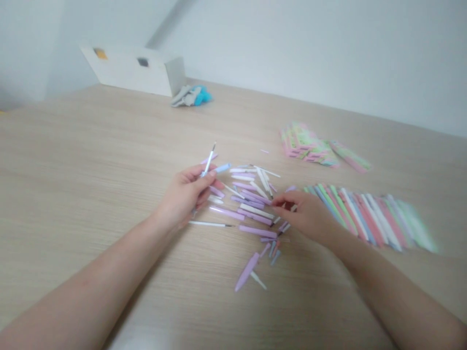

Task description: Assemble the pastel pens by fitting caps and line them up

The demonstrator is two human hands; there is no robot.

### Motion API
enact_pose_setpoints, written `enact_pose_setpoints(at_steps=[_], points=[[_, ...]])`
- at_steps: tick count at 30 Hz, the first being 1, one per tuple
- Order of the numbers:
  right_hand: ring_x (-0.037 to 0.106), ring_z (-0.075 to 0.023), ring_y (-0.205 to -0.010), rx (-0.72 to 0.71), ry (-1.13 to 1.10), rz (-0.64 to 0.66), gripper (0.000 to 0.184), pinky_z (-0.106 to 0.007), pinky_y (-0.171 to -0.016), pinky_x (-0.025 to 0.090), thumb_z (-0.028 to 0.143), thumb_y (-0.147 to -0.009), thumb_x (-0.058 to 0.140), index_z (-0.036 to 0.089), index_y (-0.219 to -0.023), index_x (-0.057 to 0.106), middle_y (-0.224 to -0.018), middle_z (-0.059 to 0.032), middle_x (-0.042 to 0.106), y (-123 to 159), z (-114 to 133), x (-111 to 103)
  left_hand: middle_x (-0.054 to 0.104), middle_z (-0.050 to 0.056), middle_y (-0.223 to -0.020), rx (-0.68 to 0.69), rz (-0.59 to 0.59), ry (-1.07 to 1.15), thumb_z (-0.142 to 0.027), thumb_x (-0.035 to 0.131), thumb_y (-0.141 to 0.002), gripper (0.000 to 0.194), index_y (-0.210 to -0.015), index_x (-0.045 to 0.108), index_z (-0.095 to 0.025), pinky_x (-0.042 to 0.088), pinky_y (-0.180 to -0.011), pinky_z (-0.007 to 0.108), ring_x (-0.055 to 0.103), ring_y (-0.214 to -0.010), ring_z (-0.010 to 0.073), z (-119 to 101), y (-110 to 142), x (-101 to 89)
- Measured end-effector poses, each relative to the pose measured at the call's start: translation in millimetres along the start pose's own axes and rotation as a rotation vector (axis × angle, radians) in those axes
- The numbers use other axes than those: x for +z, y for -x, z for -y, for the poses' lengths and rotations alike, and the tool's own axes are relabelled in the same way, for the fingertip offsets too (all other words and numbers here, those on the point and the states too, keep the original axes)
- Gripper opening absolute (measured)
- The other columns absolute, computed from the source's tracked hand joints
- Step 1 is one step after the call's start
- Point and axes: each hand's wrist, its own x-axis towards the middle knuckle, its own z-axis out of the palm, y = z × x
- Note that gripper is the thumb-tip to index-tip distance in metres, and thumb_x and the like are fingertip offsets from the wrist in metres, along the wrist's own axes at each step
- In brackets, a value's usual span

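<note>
My left hand (188,192) is closed on a white pen refill (209,159) with a metal tip, which points up and away. A light blue pen part (223,167) also sticks out between its thumb and fingers. My right hand (302,209) reaches into the right side of a loose pile, its thumb and fingertips pinched together by the end of a purple pen barrel (255,197). Whether something is between those fingertips I cannot make out. Purple and white pen parts lie scattered between the hands, among them a white refill (207,223) near my left wrist.
A row of assembled-looking coloured pens (372,218) lies right of my right hand. Behind it are stacked pink and green packets (304,143). A white box (134,73) and a crumpled grey and blue cloth-like thing (191,96) stand at the back left, near the wall.
</note>
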Motion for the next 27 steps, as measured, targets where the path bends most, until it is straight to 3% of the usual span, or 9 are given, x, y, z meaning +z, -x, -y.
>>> enact_pose_setpoints(at_steps=[4,10,20,27], points=[[0.060,-0.0171,-0.073,-0.060,0.087,-0.037,0.022,-0.028,-0.067,0.043,0.014,-0.076,0.055,0.018,-0.089,0.072,-0.082,-0.0042,0.069,5,-7,-2,0.066,0.004,-0.067,-0.008,-0.010,-0.011,-0.023,0.065,-0.077,0.016,-0.089,0.062,-0.013,0.017,-0.029,0.014,0.027,-0.033,0.0013,-1,1,1.0],[0.059,-0.0200,-0.094,-0.217,0.037,0.165,0.015,-0.031,-0.083,0.043,0.017,-0.076,0.062,0.021,-0.086,0.072,-0.094,-0.0042,0.069,10,-10,-8,0.065,0.004,-0.067,-0.026,-0.010,-0.026,-0.024,0.066,-0.076,0.015,-0.086,0.061,-0.013,0.018,-0.029,0.013,0.027,-0.032,0.0011,0,2,2.4],[0.056,-0.0189,-0.087,-0.393,0.112,0.220,0.010,-0.032,-0.080,0.042,0.018,-0.083,0.057,0.017,-0.081,0.066,-0.086,-0.0061,0.064,0,-10,1,0.066,0.003,-0.066,-0.033,-0.010,-0.025,-0.023,0.066,-0.076,0.015,-0.087,0.062,-0.014,0.018,-0.030,0.014,0.028,-0.033,0.0015,0,1,3.3],[0.060,-0.0163,-0.081,-0.225,-0.122,0.116,0.011,-0.029,-0.076,0.045,0.022,-0.083,0.053,0.018,-0.087,0.063,-0.085,-0.0034,0.068,7,-14,-15,0.067,0.003,-0.067,-0.048,-0.002,-0.017,-0.024,0.069,-0.074,0.018,-0.087,0.063,-0.015,0.016,-0.029,0.015,0.029,-0.032,0.0012,0,2,3.1]])
